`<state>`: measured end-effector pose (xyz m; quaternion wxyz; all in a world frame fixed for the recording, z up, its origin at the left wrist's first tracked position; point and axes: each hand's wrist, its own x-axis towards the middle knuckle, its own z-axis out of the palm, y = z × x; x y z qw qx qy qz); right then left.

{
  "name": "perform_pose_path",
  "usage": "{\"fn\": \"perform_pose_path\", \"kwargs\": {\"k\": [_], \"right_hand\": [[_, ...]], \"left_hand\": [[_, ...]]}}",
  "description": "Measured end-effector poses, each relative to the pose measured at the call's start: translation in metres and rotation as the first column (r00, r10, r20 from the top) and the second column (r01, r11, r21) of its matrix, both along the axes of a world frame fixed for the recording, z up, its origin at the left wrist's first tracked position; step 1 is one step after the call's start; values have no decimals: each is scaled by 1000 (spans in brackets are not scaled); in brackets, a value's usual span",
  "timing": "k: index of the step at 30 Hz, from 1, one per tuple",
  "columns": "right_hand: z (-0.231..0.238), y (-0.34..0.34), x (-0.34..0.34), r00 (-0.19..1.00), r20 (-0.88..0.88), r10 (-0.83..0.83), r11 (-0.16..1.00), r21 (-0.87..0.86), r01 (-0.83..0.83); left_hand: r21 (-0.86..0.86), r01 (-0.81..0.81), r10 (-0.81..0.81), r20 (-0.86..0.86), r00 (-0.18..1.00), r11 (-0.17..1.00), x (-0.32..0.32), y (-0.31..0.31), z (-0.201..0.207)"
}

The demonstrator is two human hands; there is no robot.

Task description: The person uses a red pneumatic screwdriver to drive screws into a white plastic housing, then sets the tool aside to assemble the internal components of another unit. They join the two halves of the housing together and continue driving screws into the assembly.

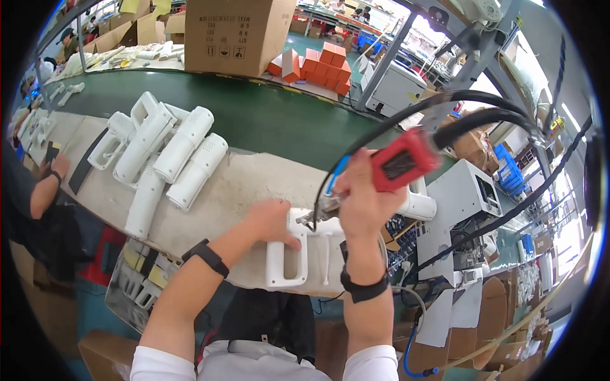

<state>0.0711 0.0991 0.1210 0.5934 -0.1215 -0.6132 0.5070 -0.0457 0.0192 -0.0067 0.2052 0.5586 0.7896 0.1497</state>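
On the bench in front of me lies a white plastic housing with a looped handle (pixel 274 270). My left hand (pixel 270 222) is closed on its upper part, thumb beside the handle opening. My right hand (pixel 365 197) wraps round a red power screwdriver (pixel 406 160) with thick black cables and a blue hose. The screwdriver's metal nose points down at the far part of the housing; whether it touches cannot be seen clearly. A thin white stick-like part (pixel 327 260) lies just right of the handle. Another white housing (pixel 418 206) sits beyond my right hand.
Several white housings (pixel 184 149) are piled on the bench (pixel 244 181) at left. A green conveyor belt (pixel 267 120) runs behind it. At right stand a white machine (pixel 467 190) and a tray of dark screws (pixel 397 244). Another person's hand (pixel 57 165) shows far left.
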Motion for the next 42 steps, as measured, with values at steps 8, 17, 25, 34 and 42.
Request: {"fn": "perform_pose_path", "kwargs": {"k": [8, 17, 25, 34, 42], "right_hand": [[-19, 7, 13, 999, 36, 13, 998, 57, -15], [-54, 8, -2, 985, 169, -25, 999, 47, 18], [30, -25, -9, 992, -36, 118, 989, -89, -120], [-23, -2, -66, 996, 45, 74, 997, -2, -74], [-52, 2, -81, 992, 68, 111, 993, -58, -107]], "left_hand": [[119, 34, -21, -112, 993, 992, 2, 16, -16], [325, -53, 85, -86, 993, 944, 7, -5, -16], [256, -285, 217, 265, 940, 924, 1, -38, -56], [223, -346, 278, 288, 917, 912, 7, -37, -52], [228, -304, 233, 292, 928, 925, 10, -35, -48]]}}
